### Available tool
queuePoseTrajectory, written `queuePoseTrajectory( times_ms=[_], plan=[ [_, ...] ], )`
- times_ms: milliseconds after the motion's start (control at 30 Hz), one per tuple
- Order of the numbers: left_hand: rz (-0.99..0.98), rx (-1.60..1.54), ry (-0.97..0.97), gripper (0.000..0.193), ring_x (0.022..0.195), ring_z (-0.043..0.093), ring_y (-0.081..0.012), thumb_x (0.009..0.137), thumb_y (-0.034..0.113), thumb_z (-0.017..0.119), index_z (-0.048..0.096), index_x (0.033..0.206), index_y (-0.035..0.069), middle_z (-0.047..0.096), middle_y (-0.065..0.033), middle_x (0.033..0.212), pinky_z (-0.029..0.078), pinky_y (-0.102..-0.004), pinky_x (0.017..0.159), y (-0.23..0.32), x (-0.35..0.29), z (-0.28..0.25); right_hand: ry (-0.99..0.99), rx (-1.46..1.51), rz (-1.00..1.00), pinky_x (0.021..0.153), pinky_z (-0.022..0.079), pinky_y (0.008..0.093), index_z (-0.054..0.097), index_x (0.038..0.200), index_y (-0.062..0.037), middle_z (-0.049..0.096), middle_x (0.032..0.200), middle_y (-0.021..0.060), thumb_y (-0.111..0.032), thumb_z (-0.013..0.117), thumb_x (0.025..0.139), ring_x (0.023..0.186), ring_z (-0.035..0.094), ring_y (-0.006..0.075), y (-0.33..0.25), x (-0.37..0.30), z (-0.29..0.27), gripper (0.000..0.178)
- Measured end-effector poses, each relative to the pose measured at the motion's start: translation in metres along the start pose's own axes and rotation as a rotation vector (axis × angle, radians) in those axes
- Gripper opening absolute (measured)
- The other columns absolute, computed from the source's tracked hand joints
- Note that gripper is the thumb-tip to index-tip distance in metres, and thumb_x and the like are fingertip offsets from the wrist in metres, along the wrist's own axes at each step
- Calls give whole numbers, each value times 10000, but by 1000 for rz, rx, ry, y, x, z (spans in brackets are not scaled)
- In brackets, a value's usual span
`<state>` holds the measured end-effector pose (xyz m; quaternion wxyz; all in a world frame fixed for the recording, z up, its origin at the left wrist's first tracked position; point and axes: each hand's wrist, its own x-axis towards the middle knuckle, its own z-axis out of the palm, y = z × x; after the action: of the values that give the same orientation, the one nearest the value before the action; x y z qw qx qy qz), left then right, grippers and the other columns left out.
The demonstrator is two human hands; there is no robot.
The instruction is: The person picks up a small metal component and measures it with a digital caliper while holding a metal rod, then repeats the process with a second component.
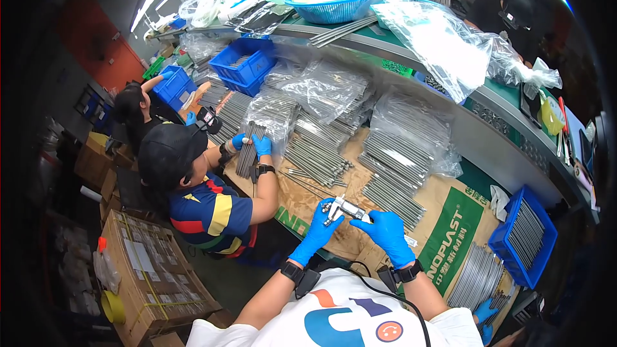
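In my blue-gloved right hand (390, 236) is a digital caliper (352, 211), its display facing up. My left hand (316, 231), gloved the same way, is closed at the caliper's jaws around small shiny metal parts (328, 209); their exact shape is too small to tell. Both hands are above the brown cardboard (353, 238) covering the bench. Just beyond them lie stacks of thin metal rods (315, 157), and more rods (395, 160) lie partly under clear plastic to the right.
At my left a co-worker (212, 199) grips a bundle of rods (249, 151); another person (135, 103) is farther off. A blue crate of rods (524, 238) stands right, near another gloved hand (485, 310). A raised shelf (411, 45) along the back carries a blue basket (331, 9).
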<state>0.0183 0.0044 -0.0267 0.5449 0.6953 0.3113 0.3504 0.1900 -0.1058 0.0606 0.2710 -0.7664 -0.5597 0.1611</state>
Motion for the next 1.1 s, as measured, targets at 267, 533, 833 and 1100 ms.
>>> queuePoseTrajectory(
  times_ms=[267, 533, 833, 1100],
  plan=[
    [-27, -3, -50, 515, 1066, 503, -238, 798, 127, 678, 409, 1221, 6, 502, -132, 1126, 404, -337, 930, 6, -2, 1, -12, -16, 29, 411, 379, 335, 640, 674, -41, 526, 494, 117, -597, 666, 696, 424, 519, 238, 2, -2, -9, 557],
    [-224, -271, -201, 459, 1120, 524, -178, 852, -25, 575, 376, 1263, 21, 459, -100, 1247, 433, -264, 913, 17, -24, -20, 54, -13, 52, 417, 386, 335, 656, 682, -36, 533, 500, 130, -568, 692, 688, 425, 525, 250, 2, -5, -38, 533],
    [-120, -277, -137, 553, 1129, 529, -197, 852, -19, 579, 332, 1341, 60, 409, -94, 1316, 427, -270, 929, 24, -19, -9, 96, -74, -29, 422, 395, 343, 631, 661, -39, 530, 501, 139, -560, 687, 699, 428, 522, 268, 6, 25, -26, 526],
    [28, 294, -163, 417, 1142, 452, -305, 857, 128, 589, 528, 1269, 108, 423, -168, 1280, 369, -366, 972, -6, -1, -7, 140, 36, -13, 416, 397, 351, 625, 651, -50, 534, 507, 133, -580, 652, 720, 450, 540, 269, -5, 30, -5, 535]
  ],
)
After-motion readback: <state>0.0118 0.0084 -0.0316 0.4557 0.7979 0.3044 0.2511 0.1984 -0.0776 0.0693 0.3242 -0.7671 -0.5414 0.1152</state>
